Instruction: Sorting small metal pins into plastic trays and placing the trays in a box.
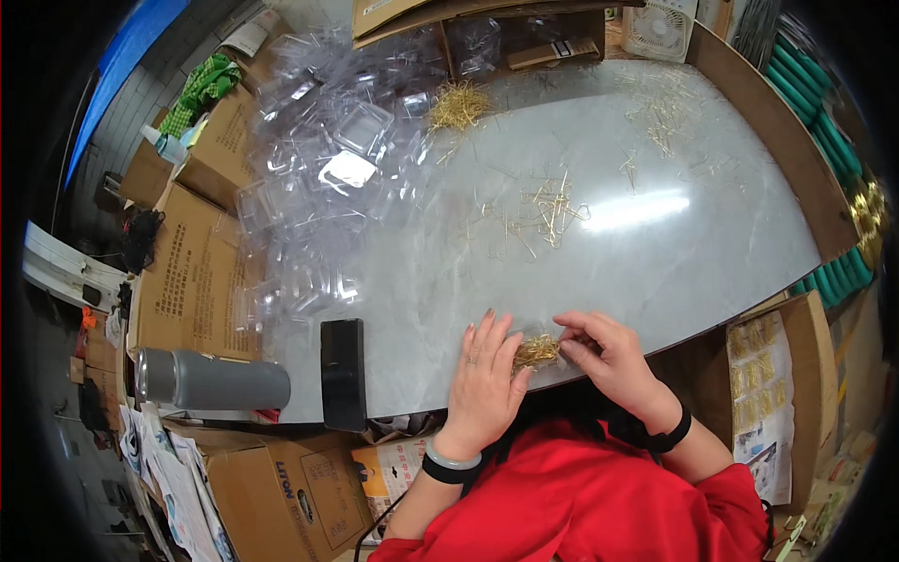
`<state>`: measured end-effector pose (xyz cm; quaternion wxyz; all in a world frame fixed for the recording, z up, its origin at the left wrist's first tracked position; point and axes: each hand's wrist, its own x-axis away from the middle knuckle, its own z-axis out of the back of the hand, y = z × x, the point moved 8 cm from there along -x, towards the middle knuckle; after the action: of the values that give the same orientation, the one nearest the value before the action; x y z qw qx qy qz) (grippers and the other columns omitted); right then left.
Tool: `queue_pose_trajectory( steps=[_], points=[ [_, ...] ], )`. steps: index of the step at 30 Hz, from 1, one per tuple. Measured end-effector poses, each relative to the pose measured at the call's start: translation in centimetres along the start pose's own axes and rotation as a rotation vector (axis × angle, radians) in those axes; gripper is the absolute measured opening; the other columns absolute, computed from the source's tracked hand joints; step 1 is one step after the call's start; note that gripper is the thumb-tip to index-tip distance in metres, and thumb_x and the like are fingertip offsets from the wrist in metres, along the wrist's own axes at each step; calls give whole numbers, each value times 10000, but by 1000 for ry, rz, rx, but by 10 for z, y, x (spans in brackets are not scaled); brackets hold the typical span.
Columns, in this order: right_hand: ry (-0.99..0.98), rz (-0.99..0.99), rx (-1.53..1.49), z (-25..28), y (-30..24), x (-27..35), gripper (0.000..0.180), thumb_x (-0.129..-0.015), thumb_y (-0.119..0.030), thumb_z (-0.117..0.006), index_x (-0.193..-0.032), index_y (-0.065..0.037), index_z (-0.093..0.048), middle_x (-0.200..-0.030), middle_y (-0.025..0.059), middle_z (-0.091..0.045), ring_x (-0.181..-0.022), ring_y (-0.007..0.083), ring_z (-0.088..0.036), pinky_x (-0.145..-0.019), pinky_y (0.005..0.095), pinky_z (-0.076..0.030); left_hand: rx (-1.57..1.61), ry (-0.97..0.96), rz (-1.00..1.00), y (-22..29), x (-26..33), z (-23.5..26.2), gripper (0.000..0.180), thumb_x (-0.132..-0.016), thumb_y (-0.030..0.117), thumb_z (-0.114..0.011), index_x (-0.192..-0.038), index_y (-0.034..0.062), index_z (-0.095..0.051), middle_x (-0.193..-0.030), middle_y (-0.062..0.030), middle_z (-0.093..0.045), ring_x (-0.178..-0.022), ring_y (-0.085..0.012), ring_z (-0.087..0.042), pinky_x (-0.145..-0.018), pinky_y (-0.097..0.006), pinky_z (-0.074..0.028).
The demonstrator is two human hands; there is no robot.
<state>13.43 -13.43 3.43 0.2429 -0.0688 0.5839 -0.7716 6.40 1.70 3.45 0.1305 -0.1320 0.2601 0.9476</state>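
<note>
A small bunch of gold wire hooks [537, 352] lies near the table's front edge, between my two hands. My left hand [482, 379] rests flat with its fingers stretched out, the index finger and thumb beside the bunch's left end. My right hand [611, 361] is curled at the other end, thumb and index finger closed on the edge of the bunch; its other fingers are partly hidden. Farther off, loose gold hooks [554, 211] are scattered over the grey tabletop [431, 309]. A thicker pile of gold hooks [459, 105] stands at the back.
Clear plastic boxes [361, 131] are heaped at the left. A black phone [344, 375] and a grey bottle [225, 381] lie at the front left. Cardboard cartons [192, 272] line the left side. A brown board [777, 140] edges the right; a white fan [657, 33] stands behind.
</note>
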Motion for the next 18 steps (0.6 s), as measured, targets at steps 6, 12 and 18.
queue_pose_trajectory(
  steps=[6,12,18],
  points=[
    [-48,-43,72,-12,-6,-2,276,-890,20,-658,-1160,-37,-642,-995,137,-663,-879,278,-677,-742,342,-540,17,14,19,0,0,0,437,-955,153,-582,-1343,-16,-474,-1460,-213,-429,-1421,-429,-347,-1190,-563,-251],
    [58,327,336,-5,-35,12,436,-860,15,-655,-1287,-3,-572,-1291,182,-588,-1198,370,-566,-1005,477,-454,1,27,27,-2,1,-2,450,-955,153,-588,-1354,-15,-466,-1451,-205,-436,-1407,-408,-372,-1186,-557,-267],
    [-70,356,466,-32,-34,20,558,-845,-1,-670,-1376,19,-500,-1347,192,-562,-1343,418,-475,-1122,587,-330,-10,50,12,-2,1,-1,450,-958,157,-582,-1356,-18,-465,-1454,-207,-437,-1386,-407,-395,-1182,-557,-276]
  ],
)
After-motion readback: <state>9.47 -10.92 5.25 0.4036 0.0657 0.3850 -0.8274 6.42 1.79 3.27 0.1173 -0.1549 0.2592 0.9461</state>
